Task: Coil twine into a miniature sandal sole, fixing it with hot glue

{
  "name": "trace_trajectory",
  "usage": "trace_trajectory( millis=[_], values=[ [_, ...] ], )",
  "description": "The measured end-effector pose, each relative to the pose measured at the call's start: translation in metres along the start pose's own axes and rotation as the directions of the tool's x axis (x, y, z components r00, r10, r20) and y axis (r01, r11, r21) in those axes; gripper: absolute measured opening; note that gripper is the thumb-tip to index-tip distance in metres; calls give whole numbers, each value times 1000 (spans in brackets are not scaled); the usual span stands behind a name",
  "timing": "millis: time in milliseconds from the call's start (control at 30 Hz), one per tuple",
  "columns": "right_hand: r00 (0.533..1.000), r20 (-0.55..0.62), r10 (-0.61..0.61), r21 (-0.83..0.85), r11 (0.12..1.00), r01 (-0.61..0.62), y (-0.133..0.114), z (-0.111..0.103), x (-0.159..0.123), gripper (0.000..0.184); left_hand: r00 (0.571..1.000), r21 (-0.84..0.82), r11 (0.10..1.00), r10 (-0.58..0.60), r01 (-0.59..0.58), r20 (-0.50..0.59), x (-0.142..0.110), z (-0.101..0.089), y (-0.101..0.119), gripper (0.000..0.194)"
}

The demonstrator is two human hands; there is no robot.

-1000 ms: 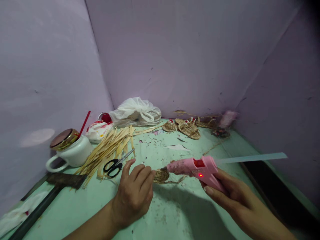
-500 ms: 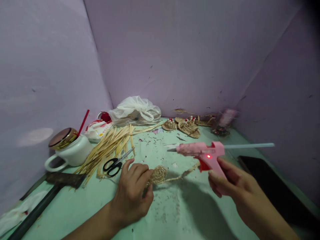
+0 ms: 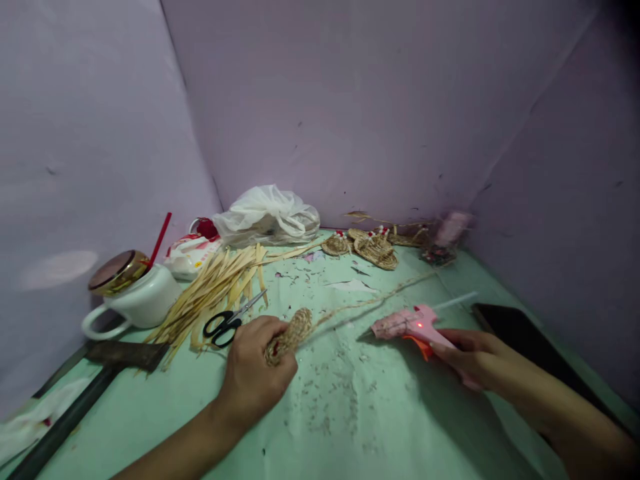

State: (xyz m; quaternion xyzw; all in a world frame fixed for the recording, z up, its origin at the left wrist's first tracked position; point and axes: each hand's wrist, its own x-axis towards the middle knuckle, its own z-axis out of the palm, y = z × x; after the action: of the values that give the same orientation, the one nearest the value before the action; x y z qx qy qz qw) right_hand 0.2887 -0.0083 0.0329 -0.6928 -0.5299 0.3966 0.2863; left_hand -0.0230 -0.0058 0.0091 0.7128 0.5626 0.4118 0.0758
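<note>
My left hand (image 3: 260, 363) is closed around a coiled piece of braided straw (image 3: 295, 330), which it holds tilted up above the table. A loose straw braid (image 3: 373, 301) runs from the coil toward the back right. In my right hand (image 3: 473, 363) is a pink hot glue gun (image 3: 407, 325) with its red light lit, orange trigger showing and a clear glue stick (image 3: 456, 301) out of the rear. Its nozzle points left and down, close to the tabletop and apart from the coil. Black-handled scissors (image 3: 234, 320) lie just beyond my left hand.
Dry straw strips (image 3: 215, 287), a white mug (image 3: 145, 300) with a gold-rimmed lid, and a hammer-like tool (image 3: 115, 360) lie left. A plastic bag (image 3: 270, 217) and small woven straw slippers (image 3: 375, 250) sit at the back. A black flat object (image 3: 530, 347) lies right.
My right hand has drawn the glue gun away from the coil to the right, then lowered it toward the table. My left hand has lifted and turned the coil upright; the braid is pulled straighter.
</note>
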Motion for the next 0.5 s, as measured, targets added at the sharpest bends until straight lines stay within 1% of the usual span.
trace_trajectory(
  millis=[33, 67, 100, 167, 200, 233, 267, 300, 333, 367, 400, 433, 500],
  values=[
    [1000, -10, 27, -61, 998, -27, 1, 2, 4, 31, 996, 10, 996, 86, -85, -16, -3, 1, 1, 27],
    [998, -50, 38, -144, 989, -45, 0, 3, 6, 31, 987, 13, 988, 156, -156, -23, -6, 1, 1, 27],
    [993, -117, 23, -238, 970, -50, -1, 4, 8, 32, 978, 8, 978, 208, -208, -19, -10, 2, 2, 28],
    [955, -281, -95, -392, 920, -24, -8, 7, 5, 34, 967, -18, 967, 254, -254, 6, -15, 3, 4, 28],
    [932, -328, -153, -416, 909, 3, -13, 12, 0, 33, 964, -33, 964, 263, -263, 22, -16, 3, 4, 29],
    [930, -325, -171, -372, 927, 40, -18, 18, -5, 31, 962, -48, 962, 270, -268, 34, -17, 3, 5, 29],
    [967, -225, -118, -237, 969, 63, -24, 26, -11, 32, 959, -61, 959, 279, -276, 44, -18, 3, 6, 30],
    [997, -69, -45, -57, 998, 41, -30, 36, -16, 33, 955, -73, 955, 292, -287, 52, -18, 3, 6, 30],
    [996, 88, 10, 119, 993, -21, -35, 45, -21, 35, 949, -83, 949, 309, -304, 57, -18, 3, 7, 30],
    [977, 209, 51, 272, 956, -108, -39, 54, -25, 40, 942, -93, 941, 331, -325, 58, -17, 3, 7, 31],
    [973, 219, 66, 391, 908, -149, -42, 62, -27, 46, 933, -101, 932, 355, -348, 61, -17, 3, 8, 31],
    [973, 219, 67, 479, 862, -168, -43, 68, -28, 48, 924, -111, 922, 378, -370, 64, -17, 3, 8, 32],
    [980, 184, 76, 592, 787, -172, -43, 75, -27, 45, 905, -127, 905, 418, -406, 79, -17, 3, 9, 34]
  ],
)
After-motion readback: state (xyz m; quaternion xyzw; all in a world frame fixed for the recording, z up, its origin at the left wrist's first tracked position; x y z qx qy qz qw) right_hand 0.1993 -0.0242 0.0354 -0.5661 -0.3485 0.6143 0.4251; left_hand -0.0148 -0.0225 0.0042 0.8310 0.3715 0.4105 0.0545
